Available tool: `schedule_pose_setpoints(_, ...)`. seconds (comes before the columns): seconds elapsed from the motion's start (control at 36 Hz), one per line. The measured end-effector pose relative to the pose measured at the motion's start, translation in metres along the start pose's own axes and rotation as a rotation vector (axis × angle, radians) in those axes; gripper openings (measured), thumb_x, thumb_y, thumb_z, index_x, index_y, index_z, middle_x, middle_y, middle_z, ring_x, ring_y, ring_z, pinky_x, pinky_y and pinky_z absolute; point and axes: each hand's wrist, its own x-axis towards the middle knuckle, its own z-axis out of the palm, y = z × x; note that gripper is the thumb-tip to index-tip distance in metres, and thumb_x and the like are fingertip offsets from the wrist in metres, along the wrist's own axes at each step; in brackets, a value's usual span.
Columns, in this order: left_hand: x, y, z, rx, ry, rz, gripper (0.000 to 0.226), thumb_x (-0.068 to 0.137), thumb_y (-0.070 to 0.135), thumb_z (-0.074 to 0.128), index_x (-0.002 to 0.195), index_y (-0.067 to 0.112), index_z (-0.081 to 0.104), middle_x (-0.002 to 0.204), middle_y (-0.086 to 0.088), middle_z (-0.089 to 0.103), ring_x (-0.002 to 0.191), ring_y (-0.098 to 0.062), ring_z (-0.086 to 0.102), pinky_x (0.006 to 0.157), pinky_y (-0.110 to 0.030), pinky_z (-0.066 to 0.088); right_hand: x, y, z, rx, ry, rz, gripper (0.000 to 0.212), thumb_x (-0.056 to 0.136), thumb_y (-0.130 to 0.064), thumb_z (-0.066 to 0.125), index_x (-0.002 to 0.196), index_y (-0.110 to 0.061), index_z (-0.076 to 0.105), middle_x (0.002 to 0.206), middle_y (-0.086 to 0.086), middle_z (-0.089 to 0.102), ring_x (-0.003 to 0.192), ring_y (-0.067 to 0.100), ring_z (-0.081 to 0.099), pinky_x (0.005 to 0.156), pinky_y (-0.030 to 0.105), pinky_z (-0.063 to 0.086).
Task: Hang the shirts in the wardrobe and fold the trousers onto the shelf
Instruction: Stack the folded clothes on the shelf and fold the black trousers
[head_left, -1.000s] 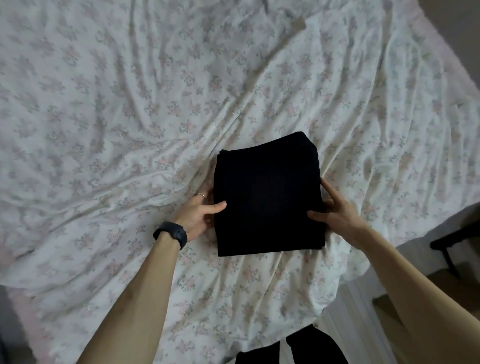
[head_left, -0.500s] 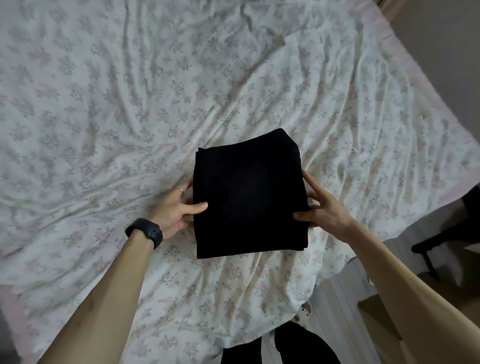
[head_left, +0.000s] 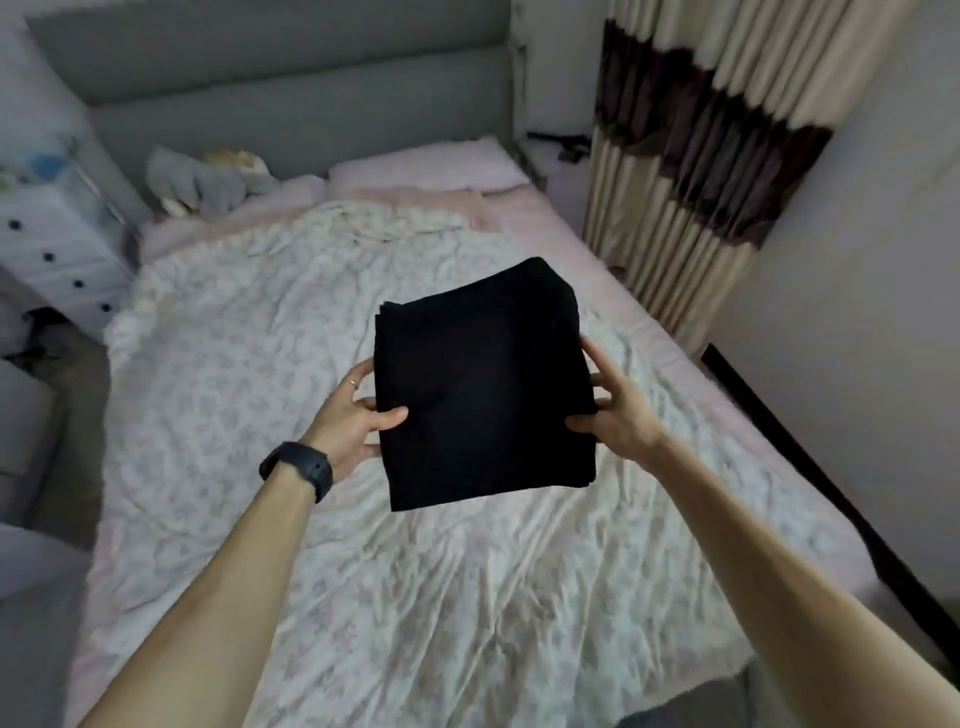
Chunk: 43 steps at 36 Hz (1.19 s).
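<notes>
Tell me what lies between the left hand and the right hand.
In the head view, only the folded black trousers lie between the left hand and right hand, each gripping a side edge.

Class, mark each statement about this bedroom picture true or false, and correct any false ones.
1. The left hand and the right hand each grip one side of the folded black trousers. True.
2. The black wristwatch is on the right wrist. False: it is on the left wrist.
3. The trousers lie unfolded across the floral bedsheet. False: they are folded into a compact rectangle and held in both hands.
4. A cream curtain with dark bands hangs to the right of the bed. True.
</notes>
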Motion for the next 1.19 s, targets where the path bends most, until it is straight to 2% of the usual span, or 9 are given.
schedule_pose_setpoints(0.17,-0.071,0.095,0.051,0.014,0.074,0.199,0.071,0.089,-0.007,0.066,0.136,0.041,0.046,0.098,-0.007,0.071,0.103,-0.025,0.068,0.086,-0.055,0.056,-0.040,-0.098,-0.082,-0.005,0.024,-0.301,0.112,0.076,0.023,0.063,0.151,-0.053,0.029,0.132,-0.010,0.050,0.116,0.024,0.060,0.089,0.046,0.059)
schedule_pose_setpoints(0.22,-0.097,0.117,0.071,-0.009,0.115,0.266,0.070,0.090,-0.009,0.065,0.134,0.042,0.046,0.104,-0.009,0.069,0.104,-0.027,0.067,0.085,-0.054,0.056,-0.062,-0.126,-0.109,0.025,0.021,-0.396,0.113,0.078,0.024,0.063,0.138,-0.067,0.031,0.129,-0.013,0.052,0.123,0.019,0.057,0.092,0.042,0.059)
schedule_pose_setpoints(0.31,-0.129,0.136,0.086,-0.019,0.171,0.351,0.067,0.089,-0.009,0.065,0.127,0.045,0.050,0.110,-0.012,0.067,0.105,-0.029,0.066,0.085,-0.054,0.057,-0.079,-0.153,-0.130,-0.030,-0.001,-0.553,0.119,0.080,0.020,0.066,0.129,-0.081,0.027,0.146,-0.019,0.045,0.136,0.008,0.045,0.091,0.030,0.056)
schedule_pose_setpoints(0.42,-0.174,0.148,0.095,-0.043,0.244,0.421,0.071,0.089,-0.010,0.065,0.133,0.043,0.048,0.111,-0.010,0.067,0.103,-0.026,0.067,0.079,-0.048,0.057,-0.090,-0.170,-0.142,0.080,-0.029,-0.538,0.097,0.089,0.009,0.068,0.129,-0.072,0.031,0.130,-0.004,0.060,0.121,0.012,0.060,0.088,0.028,0.059)
schedule_pose_setpoints(0.53,-0.222,0.156,0.089,-0.056,0.323,0.458,0.072,0.088,-0.009,0.065,0.135,0.042,0.048,0.119,-0.013,0.067,0.109,-0.029,0.066,0.081,-0.050,0.058,-0.103,-0.196,-0.137,0.088,-0.091,-0.588,0.091,0.090,0.006,0.069,0.147,-0.055,0.032,0.126,-0.009,0.057,0.108,-0.001,0.063,0.090,0.027,0.058)
schedule_pose_setpoints(0.69,-0.311,0.150,0.059,-0.117,0.488,0.500,0.070,0.087,-0.013,0.064,0.134,0.038,0.050,0.118,-0.011,0.068,0.106,-0.029,0.069,0.072,-0.046,0.061,-0.124,-0.234,-0.085,0.087,-0.210,-0.698,0.093,0.088,0.001,0.071,0.149,-0.057,0.031,0.123,-0.006,0.059,0.096,0.020,0.071,0.084,0.039,0.061)
schedule_pose_setpoints(0.78,-0.356,0.140,0.042,-0.116,0.573,0.504,0.070,0.088,-0.013,0.063,0.136,0.036,0.047,0.118,-0.011,0.067,0.099,-0.024,0.071,0.066,-0.041,0.061,-0.138,-0.249,-0.052,0.112,-0.281,-0.746,0.093,0.088,0.000,0.072,0.149,-0.057,0.032,0.121,-0.008,0.060,0.089,0.018,0.073,0.082,0.038,0.061)
schedule_pose_setpoints(0.94,-0.460,0.102,0.002,-0.112,0.825,0.512,0.066,0.088,-0.010,0.067,0.126,0.041,0.053,0.108,-0.006,0.074,0.106,-0.027,0.069,0.089,-0.054,0.056,-0.186,-0.286,0.037,0.188,-0.477,-0.833,0.093,0.087,0.004,0.072,0.141,-0.063,0.037,0.122,-0.007,0.060,0.095,0.014,0.071,0.081,0.032,0.061)
schedule_pose_setpoints(1.19,-0.619,0.020,-0.040,-0.192,1.112,0.506,0.069,0.089,-0.012,0.064,0.130,0.041,0.050,0.112,-0.007,0.073,0.093,-0.019,0.074,0.071,-0.042,0.061,-0.292,-0.315,0.179,0.171,-0.770,-0.891,0.090,0.087,0.002,0.072,0.148,-0.054,0.036,0.116,-0.014,0.063,0.108,0.014,0.068,0.095,0.041,0.057)
